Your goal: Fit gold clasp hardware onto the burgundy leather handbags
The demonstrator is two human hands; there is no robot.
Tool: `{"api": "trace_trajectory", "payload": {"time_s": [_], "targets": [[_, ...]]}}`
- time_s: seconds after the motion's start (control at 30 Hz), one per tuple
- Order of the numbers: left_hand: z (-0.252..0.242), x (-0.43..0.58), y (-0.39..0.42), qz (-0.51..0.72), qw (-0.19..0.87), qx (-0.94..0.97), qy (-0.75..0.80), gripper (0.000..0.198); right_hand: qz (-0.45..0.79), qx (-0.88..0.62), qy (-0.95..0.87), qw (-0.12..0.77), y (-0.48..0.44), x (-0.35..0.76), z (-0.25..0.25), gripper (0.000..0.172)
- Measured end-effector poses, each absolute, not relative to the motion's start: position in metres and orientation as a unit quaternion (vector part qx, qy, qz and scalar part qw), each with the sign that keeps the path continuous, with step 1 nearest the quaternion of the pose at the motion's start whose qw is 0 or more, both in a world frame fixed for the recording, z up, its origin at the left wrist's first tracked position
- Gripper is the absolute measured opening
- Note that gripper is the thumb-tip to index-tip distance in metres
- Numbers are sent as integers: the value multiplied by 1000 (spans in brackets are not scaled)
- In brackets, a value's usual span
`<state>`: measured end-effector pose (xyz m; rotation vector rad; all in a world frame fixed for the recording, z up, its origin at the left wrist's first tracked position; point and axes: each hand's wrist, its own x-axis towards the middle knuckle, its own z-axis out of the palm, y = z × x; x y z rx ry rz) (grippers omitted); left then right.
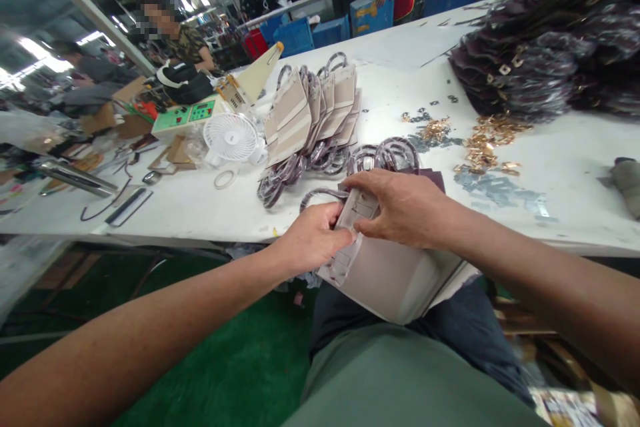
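Observation:
A beige-lined handbag panel [385,273] lies tilted over the table's front edge and my lap. Its strip along the upper left side bears faint rectangular outlines. My left hand [313,237] pinches that strip from the left, thumb on top. From the right, my right hand [405,207] curls over the strip's upper end with thumb and fingers closed on it. The two thumbs are close together. Whether a small part sits under the fingers is hidden. Plastic-wrapped dark handles [397,152] loop out just beyond my hands.
Behind stands a pile of similar panels [295,117] with wrapped handles. Gold metal fittings [487,140] and flat grey metal plates [493,190] lie to the right, before a dark plastic-covered stack [535,53]. A white fan [231,137] stands left. Other people are further back.

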<state>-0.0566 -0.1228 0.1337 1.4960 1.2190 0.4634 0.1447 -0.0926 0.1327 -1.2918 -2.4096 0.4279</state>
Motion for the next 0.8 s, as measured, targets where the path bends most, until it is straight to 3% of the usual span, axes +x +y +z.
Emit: {"api": "trace_trajectory", "payload": {"time_s": [0.3, 0.8], "targets": [[137, -51, -128, 211, 613, 555, 522, 27, 175, -433, -859, 209, -94, 152, 132, 65], [145, -45, -132, 220, 624, 548, 512, 33, 165, -450, -846, 233, -102, 158, 139, 61]]}}
